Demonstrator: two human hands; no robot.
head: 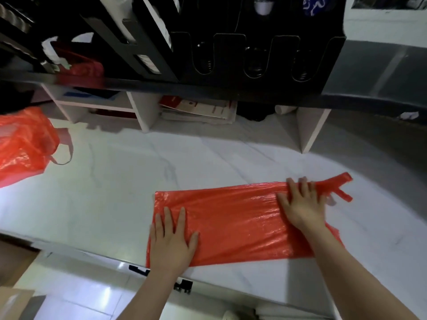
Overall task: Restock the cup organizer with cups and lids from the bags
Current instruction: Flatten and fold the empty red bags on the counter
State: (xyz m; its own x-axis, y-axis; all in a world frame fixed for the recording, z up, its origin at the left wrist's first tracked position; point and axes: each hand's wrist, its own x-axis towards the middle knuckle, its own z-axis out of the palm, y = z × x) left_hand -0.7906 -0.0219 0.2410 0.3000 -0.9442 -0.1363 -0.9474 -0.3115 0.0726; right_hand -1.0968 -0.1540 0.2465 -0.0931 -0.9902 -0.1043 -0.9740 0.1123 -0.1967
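Observation:
An empty red plastic bag (235, 218) lies flattened on the white marble counter (111, 185), handles pointing right. My left hand (172, 241) presses flat on its left end, fingers spread. My right hand (300, 204) lies flat on its right part near the handles. Neither hand grips anything. A second red bag (23, 144), crumpled and bulging, sits at the far left of the counter. The black cup organizer (254, 54) stands on the raised shelf at the back, with U-shaped slots; its contents are dark and hard to make out.
White shelf dividers (309, 128) under the raised ledge hold papers and boxes (198, 109). Another red bag (78, 63) lies up on the ledge at the left. The counter's front edge runs just below my left hand, with floor tiles (80, 294) beneath.

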